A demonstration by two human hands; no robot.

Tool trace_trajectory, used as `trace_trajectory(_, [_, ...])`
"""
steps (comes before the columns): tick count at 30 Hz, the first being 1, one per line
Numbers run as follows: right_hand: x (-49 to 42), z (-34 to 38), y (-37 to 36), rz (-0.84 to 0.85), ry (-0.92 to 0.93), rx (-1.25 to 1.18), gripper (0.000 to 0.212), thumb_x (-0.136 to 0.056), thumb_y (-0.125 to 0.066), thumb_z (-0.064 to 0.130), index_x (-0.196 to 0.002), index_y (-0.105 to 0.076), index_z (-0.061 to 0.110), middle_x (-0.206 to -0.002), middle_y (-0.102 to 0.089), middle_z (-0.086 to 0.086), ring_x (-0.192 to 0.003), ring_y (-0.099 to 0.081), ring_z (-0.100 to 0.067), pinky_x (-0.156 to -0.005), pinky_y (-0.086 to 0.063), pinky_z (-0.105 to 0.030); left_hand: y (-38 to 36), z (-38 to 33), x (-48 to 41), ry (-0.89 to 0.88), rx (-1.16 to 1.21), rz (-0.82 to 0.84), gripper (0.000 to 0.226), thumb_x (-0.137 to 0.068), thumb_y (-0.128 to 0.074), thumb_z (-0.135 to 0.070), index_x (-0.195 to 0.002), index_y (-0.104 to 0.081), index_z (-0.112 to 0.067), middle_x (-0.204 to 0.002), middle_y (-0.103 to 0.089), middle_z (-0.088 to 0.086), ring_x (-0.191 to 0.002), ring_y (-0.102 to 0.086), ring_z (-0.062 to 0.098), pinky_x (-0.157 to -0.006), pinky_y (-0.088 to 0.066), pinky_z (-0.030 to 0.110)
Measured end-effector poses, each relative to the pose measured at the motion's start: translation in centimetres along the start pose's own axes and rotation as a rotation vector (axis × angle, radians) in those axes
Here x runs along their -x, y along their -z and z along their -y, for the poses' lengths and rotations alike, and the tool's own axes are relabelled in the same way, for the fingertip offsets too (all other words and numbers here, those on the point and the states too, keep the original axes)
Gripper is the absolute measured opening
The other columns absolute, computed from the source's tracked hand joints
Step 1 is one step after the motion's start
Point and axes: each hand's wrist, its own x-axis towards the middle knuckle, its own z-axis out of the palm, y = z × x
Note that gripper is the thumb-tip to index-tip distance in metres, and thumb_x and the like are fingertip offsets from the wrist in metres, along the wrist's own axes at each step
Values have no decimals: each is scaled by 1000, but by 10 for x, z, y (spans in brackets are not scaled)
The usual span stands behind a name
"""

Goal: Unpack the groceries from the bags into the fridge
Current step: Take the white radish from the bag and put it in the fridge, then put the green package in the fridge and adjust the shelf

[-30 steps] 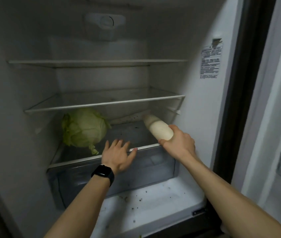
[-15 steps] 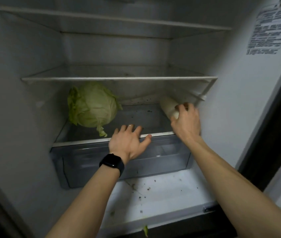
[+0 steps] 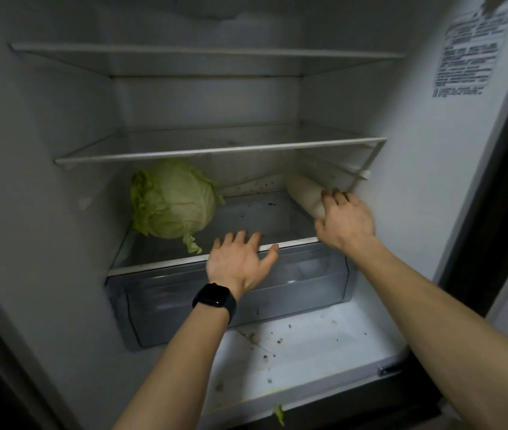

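A white radish (image 3: 304, 193) lies on the lowest glass shelf (image 3: 159, 264) of the open fridge, against the right wall, pointing toward the back. My right hand (image 3: 344, 220) holds its near end, fingers curled over the top and thumb below. A green cabbage (image 3: 173, 198) sits at the left of the same shelf. My left hand (image 3: 240, 260), with a black watch on the wrist, lies flat with spread fingers on the shelf's front edge, between the cabbage and the radish. No bags are in view.
Two bare glass shelves (image 3: 215, 148) sit above. Under the lowest shelf is a clear crisper drawer (image 3: 308, 274). The fridge floor (image 3: 293, 361) in front of it carries crumbs and a leaf scrap. A label (image 3: 467, 54) is on the right wall.
My right hand has pushed the radish deeper along the right side of the lowest shelf. The view has moved closer. My left hand stays on the shelf edge.
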Motion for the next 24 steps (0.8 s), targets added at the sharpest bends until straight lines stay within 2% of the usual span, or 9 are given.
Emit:
trace_trajectory(4, [27, -3, 14, -9, 7, -99, 58, -87, -54, 29, -143, -46, 14, -145, -49, -11, -123, -48, -36, -96, -43, -41, 1, -2, 2, 6, -10, -7, 67, -96, -19, -69, -144, -47, -31, -144, -52, 5, -131, -46, 29, -106, -37, 46])
trace_trajectory(8, [65, -9, 34, -25, 17, -185, 54, -90, -55, 30, -142, -49, 18, -147, -49, -8, -127, -46, -34, -96, -44, -42, 7, -5, 12, 11, 0, 8, 64, -99, -19, -65, -138, -52, -27, -142, -53, 6, -132, -45, 27, -107, -37, 46])
trace_trajectory(12, [111, -18, 56, -25, 72, -407, 49, -93, -57, 28, -141, -54, 19, -137, -59, -6, -125, -47, -32, -98, -45, -39, 17, -21, 49, 40, 25, -60, 51, -101, -31, -52, -138, -52, -24, -149, -46, 5, -142, -33, 25, -115, -26, 46])
trace_trajectory(15, [153, -23, 65, 0, 144, -546, 47, -94, -58, 30, -140, -56, 23, -140, -58, -1, -129, -47, -26, -102, -39, -31, 29, -38, 98, 53, 87, -84, 52, -99, -39, -48, -146, -44, -26, -158, -36, 3, -147, -25, 23, -119, -22, 45])
trace_trajectory(19, [220, -19, 69, 14, 246, -710, 41, -96, -58, 29, -137, -59, 27, -139, -58, 8, -132, -44, -15, -104, -27, -19, 37, -56, 186, 126, 129, -102, 53, -96, -45, -46, -147, -42, -31, -158, -36, -1, -148, -25, 22, -120, -21, 42])
trace_trajectory(24, [320, -2, 60, 132, 383, -882, 35, -97, -58, 30, -131, -63, 33, -134, -58, 19, -135, -40, -7, -107, -25, -19, 32, -64, 320, 330, 157, -58, 50, -96, -45, -46, -144, -45, -34, -153, -43, -4, -144, -33, 21, -118, -28, 42])
